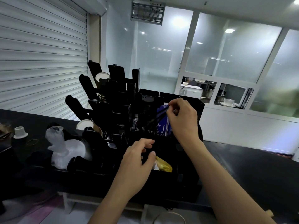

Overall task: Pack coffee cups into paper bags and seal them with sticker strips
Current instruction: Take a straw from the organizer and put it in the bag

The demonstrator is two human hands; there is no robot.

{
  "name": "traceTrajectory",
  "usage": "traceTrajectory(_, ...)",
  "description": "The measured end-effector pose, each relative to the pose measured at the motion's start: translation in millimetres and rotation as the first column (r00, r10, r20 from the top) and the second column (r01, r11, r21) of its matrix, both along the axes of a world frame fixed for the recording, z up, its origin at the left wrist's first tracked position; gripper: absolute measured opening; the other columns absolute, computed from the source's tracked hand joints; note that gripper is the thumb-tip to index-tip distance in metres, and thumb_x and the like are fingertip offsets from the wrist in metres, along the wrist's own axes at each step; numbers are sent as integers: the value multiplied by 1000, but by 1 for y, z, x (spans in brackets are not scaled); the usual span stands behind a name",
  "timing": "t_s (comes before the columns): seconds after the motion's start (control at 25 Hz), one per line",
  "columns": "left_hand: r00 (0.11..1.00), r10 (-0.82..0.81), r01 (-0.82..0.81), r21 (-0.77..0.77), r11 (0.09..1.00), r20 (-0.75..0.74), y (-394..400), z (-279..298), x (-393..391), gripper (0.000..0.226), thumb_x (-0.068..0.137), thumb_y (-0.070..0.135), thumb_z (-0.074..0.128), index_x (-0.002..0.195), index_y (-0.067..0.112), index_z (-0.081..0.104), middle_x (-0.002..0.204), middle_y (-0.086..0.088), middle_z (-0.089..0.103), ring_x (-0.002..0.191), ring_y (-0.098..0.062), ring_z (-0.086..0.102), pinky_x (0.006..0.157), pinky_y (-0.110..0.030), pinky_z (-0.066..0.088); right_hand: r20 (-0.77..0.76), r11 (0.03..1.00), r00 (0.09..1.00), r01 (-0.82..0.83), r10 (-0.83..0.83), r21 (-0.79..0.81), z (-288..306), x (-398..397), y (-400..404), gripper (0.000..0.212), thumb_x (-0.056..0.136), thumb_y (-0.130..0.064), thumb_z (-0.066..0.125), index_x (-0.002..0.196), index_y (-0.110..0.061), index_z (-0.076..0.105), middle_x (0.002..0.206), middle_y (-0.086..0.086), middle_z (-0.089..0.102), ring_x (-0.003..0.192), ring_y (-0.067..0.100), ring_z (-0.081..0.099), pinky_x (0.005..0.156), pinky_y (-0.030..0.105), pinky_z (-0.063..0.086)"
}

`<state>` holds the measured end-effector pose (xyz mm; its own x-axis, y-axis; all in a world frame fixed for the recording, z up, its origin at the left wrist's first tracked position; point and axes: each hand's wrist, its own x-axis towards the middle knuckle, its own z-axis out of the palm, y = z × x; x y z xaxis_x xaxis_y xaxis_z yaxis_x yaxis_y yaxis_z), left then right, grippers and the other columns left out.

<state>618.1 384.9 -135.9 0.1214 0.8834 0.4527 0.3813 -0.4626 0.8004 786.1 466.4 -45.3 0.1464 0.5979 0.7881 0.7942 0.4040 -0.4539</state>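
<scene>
A black organiser rack (113,120) stands on the dark counter (242,167), with paper cups (85,125) slotted at its left side. The right hand (182,118) pinches a blue-and-white bag (163,125) standing in the rack's rear right compartment. The left hand (137,160) rests on the rack's front edge with loosely curled fingers holding nothing, just beside a yellow packet (164,164).

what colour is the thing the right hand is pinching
Blue item with white markings, pinched by the right hand; head view.

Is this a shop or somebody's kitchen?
Probably a drinks shop's counter. A black rack holds stacks of paper cups, a roller shutter closes the front, and a serving hatch looks into a back room. The right hand pinches blue packets in the rack.
</scene>
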Motion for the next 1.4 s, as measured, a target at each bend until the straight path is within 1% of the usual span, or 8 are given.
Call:
traceTrajectory(0.12,1000,2,-2,-19,1000,-5,4,-5,-1,30,98,34,56,126,44,55,118,28,56,118,6,48,94,-19,45,54,994,999,-5,10,-109,-12,-9,11,12,93,-12,64,102,-17,69,93,-6,61,81,9,59,74,27,49)
traceTrajectory(0.28,1000,6,-6,-52,999,-3,10,-12,-2,31,97,35,56,127,43,55,118,28,56,118,4,49,98,-24,46,154,957,988,32,13,-288,-29,-14,25,28,93,-11,61,120,-12,69,107,4,64,92,20,62,84,34,52)
traceTrajectory(0.64,1000,5,-6,-89,996,-17,18,-22,-2,31,98,35,57,128,44,54,119,28,55,118,6,48,94,-21,45,362,887,931,125,50,-445,-40,-19,39,15,98,-24,62,106,-14,70,101,6,71,92,27,67,81,43,57)
traceTrajectory(0.76,1000,-2,0,-92,996,-18,18,-23,-3,32,97,35,56,128,43,54,119,28,55,118,6,48,95,-21,46,441,892,896,157,52,-425,-38,-22,39,15,97,-28,64,105,-19,72,96,3,73,90,26,68,75,37,55)
traceTrajectory(0.96,1000,-1,-1,-90,996,-15,18,-22,-4,31,98,34,56,128,42,54,119,27,55,118,6,48,96,-23,47,365,913,931,150,-2,-379,-20,-20,37,17,95,-24,62,103,-20,77,94,2,76,91,27,69,80,40,57)
traceTrajectory(1.16,1000,-20,19,-97,995,-11,15,-22,0,30,98,34,56,126,45,54,118,30,54,117,9,46,93,-18,45,434,897,900,218,-34,-384,5,-13,42,24,101,-19,53,112,-19,74,104,9,72,98,34,65,71,33,41)
traceTrajectory(1.24,1000,-26,25,-103,994,-13,14,-21,0,30,98,35,56,126,47,53,118,33,52,117,12,44,91,-15,43,455,902,890,222,-32,-371,12,-13,41,22,100,-20,54,112,-20,73,107,8,71,100,34,64,73,33,44)
traceTrajectory(1.4,1000,-26,24,-88,996,-16,14,-18,-2,30,98,36,55,125,47,53,118,33,52,117,11,45,92,-17,44,298,934,954,123,-19,-334,20,-12,37,15,95,-18,61,103,-19,73,101,4,73,97,30,66,86,42,54)
